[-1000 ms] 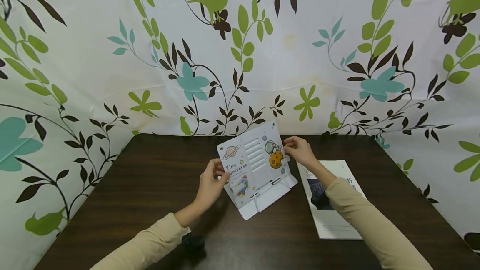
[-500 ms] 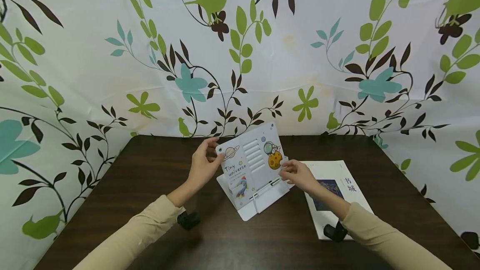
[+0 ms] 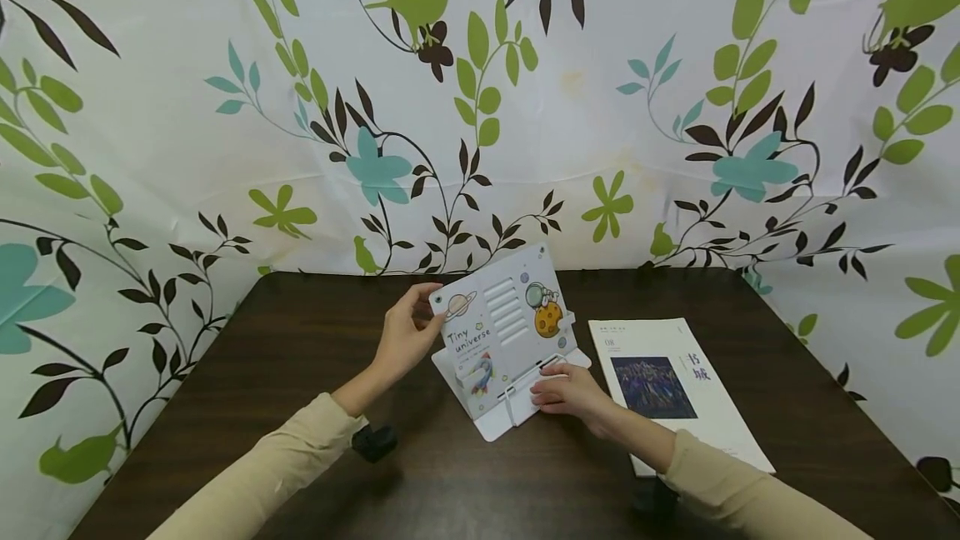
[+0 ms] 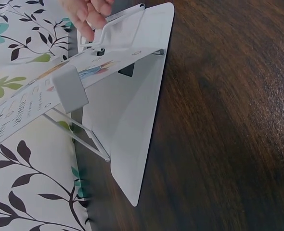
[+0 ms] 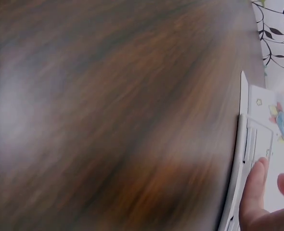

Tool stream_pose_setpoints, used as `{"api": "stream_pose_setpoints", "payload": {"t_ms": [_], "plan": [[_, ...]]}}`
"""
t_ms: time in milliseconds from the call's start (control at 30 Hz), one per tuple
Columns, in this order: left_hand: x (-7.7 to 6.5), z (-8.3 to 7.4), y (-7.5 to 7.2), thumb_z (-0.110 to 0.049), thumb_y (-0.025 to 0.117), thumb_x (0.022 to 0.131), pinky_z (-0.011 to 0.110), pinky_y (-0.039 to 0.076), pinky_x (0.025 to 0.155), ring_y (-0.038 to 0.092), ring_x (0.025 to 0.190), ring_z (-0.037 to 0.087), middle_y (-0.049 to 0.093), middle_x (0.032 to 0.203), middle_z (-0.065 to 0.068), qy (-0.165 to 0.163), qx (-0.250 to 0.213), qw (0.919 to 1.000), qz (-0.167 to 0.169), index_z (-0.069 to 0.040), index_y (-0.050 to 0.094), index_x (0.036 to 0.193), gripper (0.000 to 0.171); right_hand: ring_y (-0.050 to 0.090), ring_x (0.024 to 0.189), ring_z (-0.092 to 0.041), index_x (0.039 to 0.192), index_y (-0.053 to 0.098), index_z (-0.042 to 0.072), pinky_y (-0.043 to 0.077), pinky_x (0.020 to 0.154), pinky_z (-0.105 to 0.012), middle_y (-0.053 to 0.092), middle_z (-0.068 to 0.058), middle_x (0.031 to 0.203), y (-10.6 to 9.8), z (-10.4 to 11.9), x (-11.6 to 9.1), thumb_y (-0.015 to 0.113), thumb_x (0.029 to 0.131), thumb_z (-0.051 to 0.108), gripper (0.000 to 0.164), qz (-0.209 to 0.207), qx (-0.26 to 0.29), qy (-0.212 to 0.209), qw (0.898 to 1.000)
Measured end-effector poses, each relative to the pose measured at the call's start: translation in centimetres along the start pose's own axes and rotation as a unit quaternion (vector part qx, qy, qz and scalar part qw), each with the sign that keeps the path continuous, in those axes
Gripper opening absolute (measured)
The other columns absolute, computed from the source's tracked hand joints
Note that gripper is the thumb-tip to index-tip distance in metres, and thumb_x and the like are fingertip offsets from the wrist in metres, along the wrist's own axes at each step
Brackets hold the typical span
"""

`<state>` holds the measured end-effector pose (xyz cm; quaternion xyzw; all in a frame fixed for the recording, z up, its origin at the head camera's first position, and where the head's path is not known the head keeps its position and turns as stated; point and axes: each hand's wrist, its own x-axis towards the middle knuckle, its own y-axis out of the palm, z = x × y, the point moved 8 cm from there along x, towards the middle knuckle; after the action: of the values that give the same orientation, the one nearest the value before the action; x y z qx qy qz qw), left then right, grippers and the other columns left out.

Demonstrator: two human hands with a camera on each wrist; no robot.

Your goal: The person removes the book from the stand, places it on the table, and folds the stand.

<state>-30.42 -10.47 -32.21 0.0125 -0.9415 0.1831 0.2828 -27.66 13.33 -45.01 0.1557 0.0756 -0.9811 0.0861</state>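
A white book stand [image 3: 517,273] with a printed planet, rocket and astronaut stands tilted on the table. My left hand [image 3: 405,327] holds its upper left corner, thumb in front and fingers behind. Down at the front ledge, my right hand [image 3: 573,394] lies beside the wire page holder with its fingers loosely extended. In the right wrist view, a nearly straight finger of the right hand [image 5: 257,192] reaches the wire holder [image 5: 272,139]; whether it presses is unclear. The left wrist view shows the stand's flat base [image 4: 127,110] on the table and a folding strut [image 4: 79,137] behind the panel.
To the right lies a white book [image 3: 708,407] with a dark blue picture on its cover, partly under the right forearm. The dark wooden table [image 3: 300,373] ends at a patterned cloth backdrop [image 3: 562,107].
My left hand has risen from the stand's left side to its upper left corner. The right hand has moved from the right edge down to the front ledge, uncovering more of the book.
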Motion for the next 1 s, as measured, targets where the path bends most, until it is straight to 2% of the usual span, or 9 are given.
{"api": "stream_pose_setpoints", "payload": {"t_ms": [100, 233, 433, 667, 1000], "plan": [[0.0, 1.1, 0.2, 0.008, 0.062, 0.078, 0.018, 0.047, 0.057, 0.061, 0.077, 0.026, 0.061, 0.094, 0.015, -0.002, 0.000, 1.0000, -0.006, 0.001, 0.056, 0.115, 0.038, 0.066, 0.075, -0.017, 0.116, 0.042, -0.014, 0.055, 0.071, -0.032, 0.066, -0.018, 0.094, 0.6, -0.2, 0.3, 0.054, 0.087, 0.002, 0.035, -0.022, 0.033, 0.013, 0.999], [-0.1, 1.3, 0.2, 0.007, 0.061, 0.077, 0.019, 0.048, 0.057, 0.060, 0.076, 0.022, 0.061, 0.092, 0.012, 0.002, 0.002, 0.9999, -0.010, -0.001, 0.057, 0.113, 0.037, 0.066, 0.075, -0.016, 0.110, 0.041, -0.011, 0.055, 0.070, -0.030, 0.065, -0.019, 0.093, 1.2, -0.3, 0.6, 0.054, 0.087, 0.000, 0.029, -0.049, 0.065, 0.026, 0.996], [-0.2, 1.2, 0.1, 0.007, 0.061, 0.077, 0.019, 0.046, 0.055, 0.058, 0.072, 0.016, 0.061, 0.090, 0.010, 0.005, 0.011, 0.9998, -0.014, -0.003, 0.057, 0.112, 0.037, 0.066, 0.071, -0.015, 0.103, 0.036, -0.005, 0.055, 0.065, -0.027, 0.067, -0.016, 0.084, 2.1, -0.5, 1.2, 0.051, 0.088, -0.003, 0.022, -0.061, 0.110, 0.026, 0.992], [-0.3, 1.2, 0.1, 0.007, 0.061, 0.077, 0.018, 0.044, 0.053, 0.056, 0.070, 0.013, 0.061, 0.089, 0.011, -0.001, 0.009, 0.9998, -0.019, -0.002, 0.057, 0.113, 0.036, 0.066, 0.067, -0.013, 0.100, 0.039, -0.005, 0.054, 0.061, -0.025, 0.067, -0.012, 0.078, 2.3, -0.6, 1.4, 0.049, 0.089, -0.002, 0.015, -0.071, 0.107, 0.031, 0.991], [-1.3, 0.5, 0.1, 0.009, 0.063, 0.076, 0.018, 0.045, 0.053, 0.055, 0.068, 0.008, 0.060, 0.088, 0.012, -0.005, -0.014, 0.9995, -0.028, -0.001, 0.057, 0.113, 0.039, 0.065, 0.065, -0.016, 0.098, 0.034, -0.007, 0.055, 0.062, -0.028, 0.063, -0.017, 0.078, 1.9, -0.2, 1.5, 0.047, 0.087, -0.007, 0.017, -0.059, 0.117, 0.026, 0.991]]}}
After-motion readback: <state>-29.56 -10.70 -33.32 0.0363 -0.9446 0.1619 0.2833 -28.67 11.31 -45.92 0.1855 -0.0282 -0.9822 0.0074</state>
